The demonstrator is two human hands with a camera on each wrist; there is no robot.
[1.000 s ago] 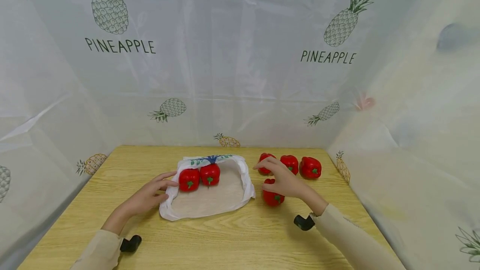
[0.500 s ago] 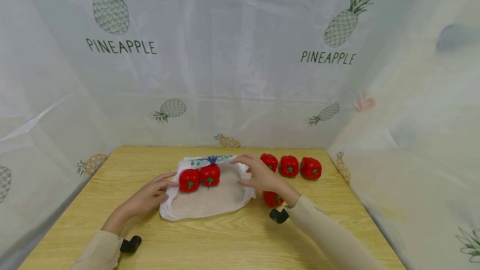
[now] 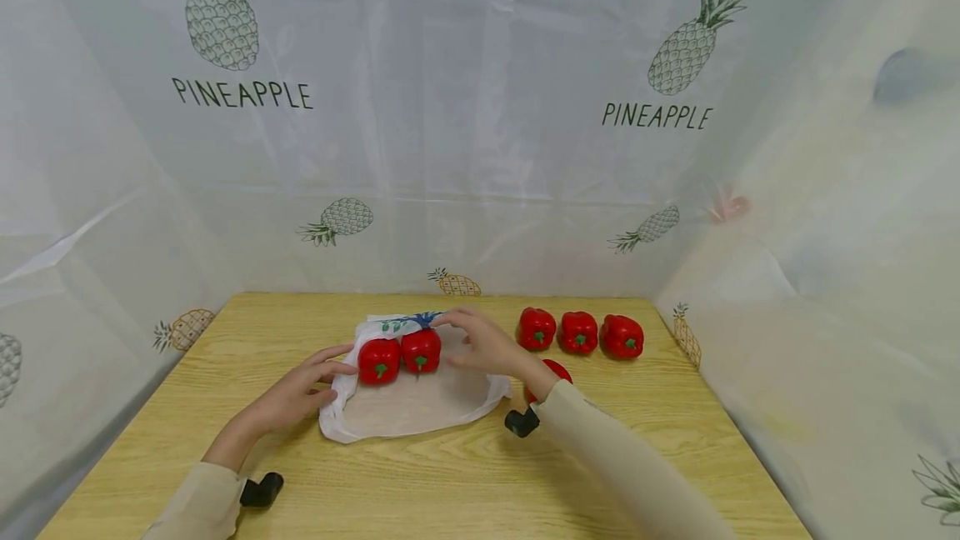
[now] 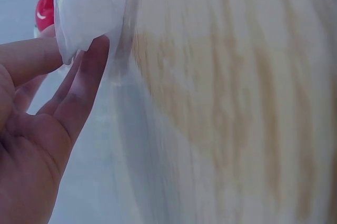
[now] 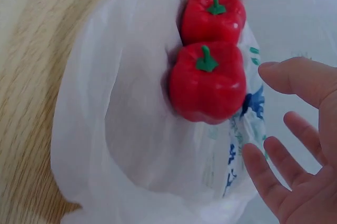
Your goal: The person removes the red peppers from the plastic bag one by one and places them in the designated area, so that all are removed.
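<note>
Right hand [image 3: 491, 347]: moved left, to lower-middle frame; spread.
Bag [image 3: 337, 419]: left hand [image 3: 300, 390] pinches edge; may sag if pinch slips.

Can see only part of one red pepper [image 3: 560, 370] behind the right arm [image 3: 600, 444], toward the right edge of the table [image 3: 405, 490]. Cannot see fully the white bag [image 3: 337, 417] behind the right hand [image 3: 486, 346], nor the table's near corners, cut off.

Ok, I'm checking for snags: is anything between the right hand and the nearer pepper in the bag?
Nothing visible: the right wrist view shows a bare gap between the right hand and the nearer red pepper, with the white bag open.
</note>
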